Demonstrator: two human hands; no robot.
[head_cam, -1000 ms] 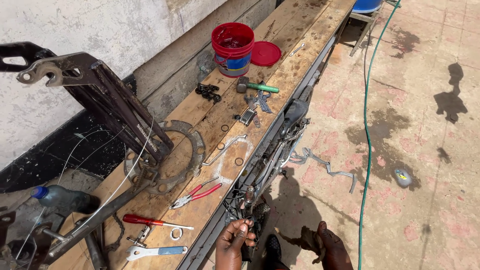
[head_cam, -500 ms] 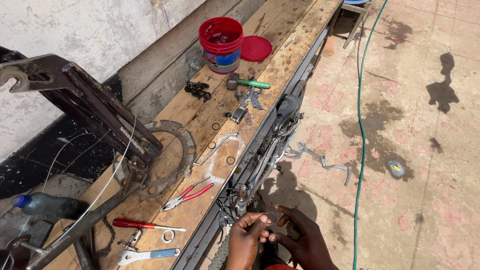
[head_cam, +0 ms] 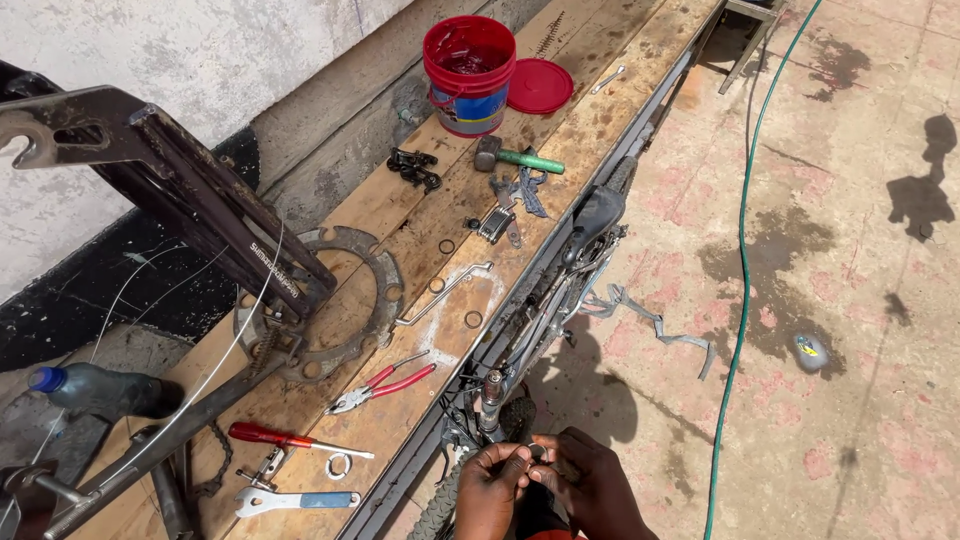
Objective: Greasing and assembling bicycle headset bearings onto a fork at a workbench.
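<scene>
My left hand [head_cam: 492,487] and my right hand [head_cam: 588,485] meet at the bottom of the view, fingertips pinched together on a small metal part [head_cam: 538,452] that I cannot make out clearly. They hover just below the steerer and stem [head_cam: 489,398] of a bicycle [head_cam: 560,290] that leans against the edge of a wooden workbench [head_cam: 590,120]. The bicycle's saddle [head_cam: 596,212] points away from me and a knobbly tyre [head_cam: 437,510] shows beside my left wrist.
On the bench lie red-handled pliers [head_cam: 385,385], a red screwdriver [head_cam: 285,438], a blue-handled spanner [head_cam: 290,500], a large chainring [head_cam: 350,300], a green-handled hammer [head_cam: 515,157] and a red bucket [head_cam: 468,60] with its lid [head_cam: 540,85]. A green hose [head_cam: 745,260] crosses the paved floor.
My two hands, apart a second ago, have come together on the small part. The view has shifted slightly, bringing the bench nearer the frame's middle.
</scene>
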